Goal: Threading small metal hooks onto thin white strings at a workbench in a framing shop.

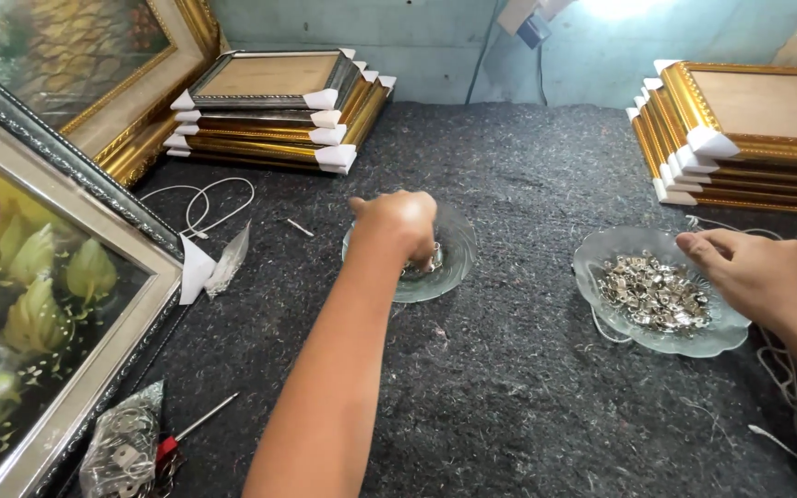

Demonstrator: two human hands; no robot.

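A picture-framing workshop, this: stacked gilt frames [274, 111] with white corner protectors lie beyond the fingers, a second stack [749, 129] sits beyond the right fingertips, and glass dishes of small metal fittings [652, 293] rest on a grey felt-covered bench [509, 387].

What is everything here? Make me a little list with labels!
Surface: dark felt table
Left hand: reaching into a small glass dish
Right hand: at the rim of a glass bowl of small metal bits
Back: two stacks of gold frames
Left: flower picture, bag of hardware
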